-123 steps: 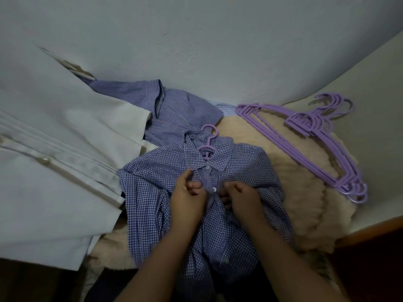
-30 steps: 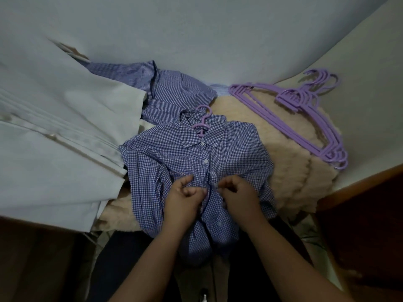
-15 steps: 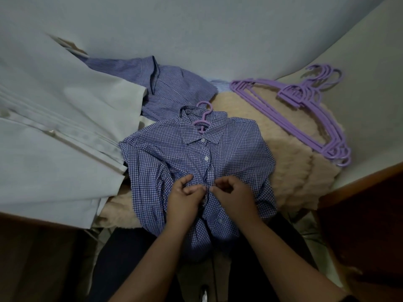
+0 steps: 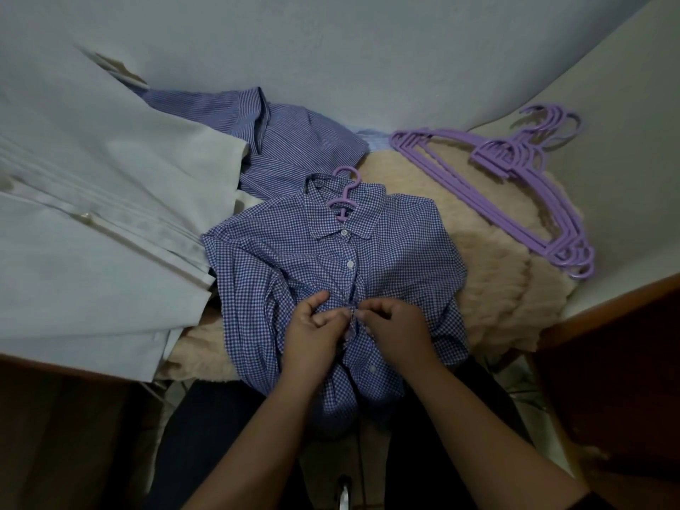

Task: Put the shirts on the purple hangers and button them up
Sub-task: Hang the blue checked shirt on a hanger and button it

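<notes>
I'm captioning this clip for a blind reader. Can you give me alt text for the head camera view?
Two hands, left hand and right hand, pinch the front of a blue checked shirt at mid-chest, below two fastened buttons. The shirt sits on a purple hanger over a cream fleece blanket. A striped shirt lies behind it, spare hangers to the right.

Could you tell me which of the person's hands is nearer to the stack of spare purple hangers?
The right hand is nearer. It pinches the checked shirt placket, below and left of the stack of spare hangers. The left hand, just beside it on the placket, is farther away.
</notes>
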